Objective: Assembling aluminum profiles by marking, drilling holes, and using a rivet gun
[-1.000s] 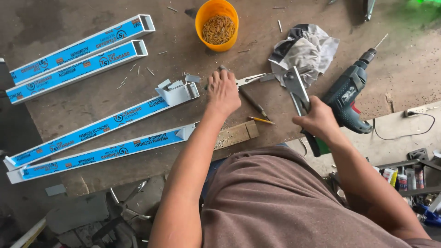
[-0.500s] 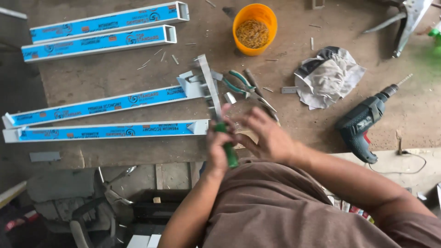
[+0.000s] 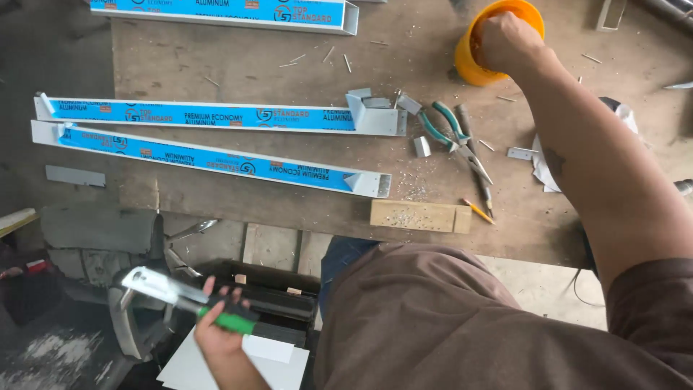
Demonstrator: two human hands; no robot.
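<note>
Right hand (image 3: 509, 40) dips into orange tub (image 3: 469, 61); left hand (image 3: 220, 332) grips green-handled tool (image 3: 188, 296).

The left hand (image 3: 220, 328) hangs low, fingers curled shut (palm side hidden), while the right hand (image 3: 505, 40) stretches far forward.

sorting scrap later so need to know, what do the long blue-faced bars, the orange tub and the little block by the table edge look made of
Long bars: likely aluminium, dull grey metal at the cut ends, under blue protective film. Orange tub, which the right hand reaches into: seemingly plastic, smooth and evenly coloured. Block: pale wood, dusted with metal shavings. The tool in the left hand: bright metal with green, probably rubber, grips.
</note>
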